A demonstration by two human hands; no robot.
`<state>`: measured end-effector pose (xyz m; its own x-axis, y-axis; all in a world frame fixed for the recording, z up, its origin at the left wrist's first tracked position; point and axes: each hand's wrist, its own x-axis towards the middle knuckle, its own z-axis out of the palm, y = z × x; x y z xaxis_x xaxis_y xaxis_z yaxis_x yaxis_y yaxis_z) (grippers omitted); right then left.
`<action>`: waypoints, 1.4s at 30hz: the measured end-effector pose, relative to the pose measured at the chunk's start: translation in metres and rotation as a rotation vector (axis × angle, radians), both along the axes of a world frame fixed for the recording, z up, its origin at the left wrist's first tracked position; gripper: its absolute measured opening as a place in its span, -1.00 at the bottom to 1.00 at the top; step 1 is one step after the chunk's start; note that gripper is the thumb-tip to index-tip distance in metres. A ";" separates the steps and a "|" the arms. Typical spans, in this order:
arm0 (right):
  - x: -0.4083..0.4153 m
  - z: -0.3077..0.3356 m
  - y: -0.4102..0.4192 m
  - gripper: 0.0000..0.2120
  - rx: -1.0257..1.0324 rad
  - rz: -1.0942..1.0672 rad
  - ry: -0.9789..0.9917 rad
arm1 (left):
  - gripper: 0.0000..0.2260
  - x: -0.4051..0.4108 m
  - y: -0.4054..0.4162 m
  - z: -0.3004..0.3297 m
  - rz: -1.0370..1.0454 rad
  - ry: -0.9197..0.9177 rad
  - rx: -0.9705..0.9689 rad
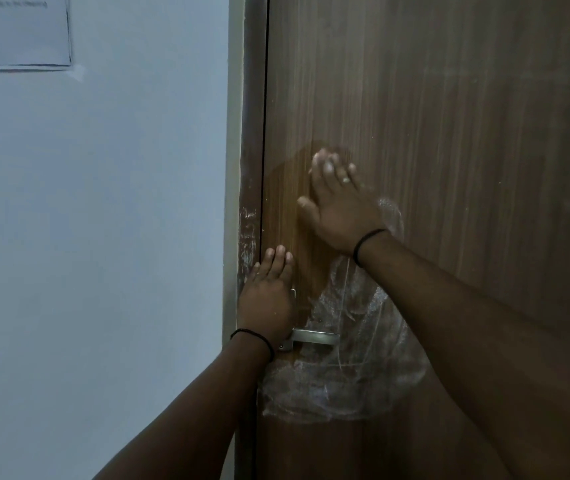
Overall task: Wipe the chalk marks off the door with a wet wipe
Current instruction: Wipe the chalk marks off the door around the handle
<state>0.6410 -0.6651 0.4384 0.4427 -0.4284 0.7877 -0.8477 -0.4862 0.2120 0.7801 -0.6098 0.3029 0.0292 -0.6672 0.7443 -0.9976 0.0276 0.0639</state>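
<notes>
Evidently the left hand [266,299] lies flat, bracing the door [449,133]. Right hand [342,206] presses spread-fingered, probably scrubbing chalk marks [345,375]; no wipe visible.

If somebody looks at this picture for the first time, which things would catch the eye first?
Probably the white chalk marks smeared on the brown door, around and below the metal handle. Next, the right hand pressed flat on a wet, shiny patch higher up, and the left hand resting flat by the door's edge.
</notes>
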 end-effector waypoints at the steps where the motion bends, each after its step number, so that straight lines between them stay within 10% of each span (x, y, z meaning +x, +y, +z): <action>1: 0.001 -0.013 0.001 -0.33 -0.005 0.020 0.076 | -0.46 0.000 0.000 -0.001 -0.002 0.006 -0.004; 6: -0.030 -0.087 -0.002 -0.35 -0.027 -0.004 0.230 | -0.47 0.000 0.001 -0.002 -0.008 -0.002 -0.014; 13: -0.034 -0.016 -0.009 -0.36 -0.036 -0.072 -0.055 | -0.46 -0.003 -0.005 -0.008 0.008 0.012 -0.019; 20: -0.027 -0.081 0.000 -0.37 -0.035 -0.001 0.226 | -0.46 -0.003 -0.003 -0.007 0.001 0.019 -0.025; 28: -0.054 -0.032 -0.010 -0.36 -0.016 -0.113 -0.067 | -0.46 -0.004 -0.005 -0.012 0.025 0.013 -0.009; 35: -0.049 -0.112 0.004 -0.36 0.025 -0.055 0.191 | -0.43 -0.007 -0.002 -0.014 0.025 0.000 0.023; 42: -0.064 -0.045 -0.012 -0.33 0.034 -0.146 -0.141 | -0.45 -0.004 -0.003 -0.016 0.040 -0.018 0.034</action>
<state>0.5769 -0.6770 0.3933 0.2600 -0.5073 0.8216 -0.9299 -0.3607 0.0716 0.7760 -0.6127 0.2871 0.0434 -0.6910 0.7216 -0.9988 -0.0147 0.0459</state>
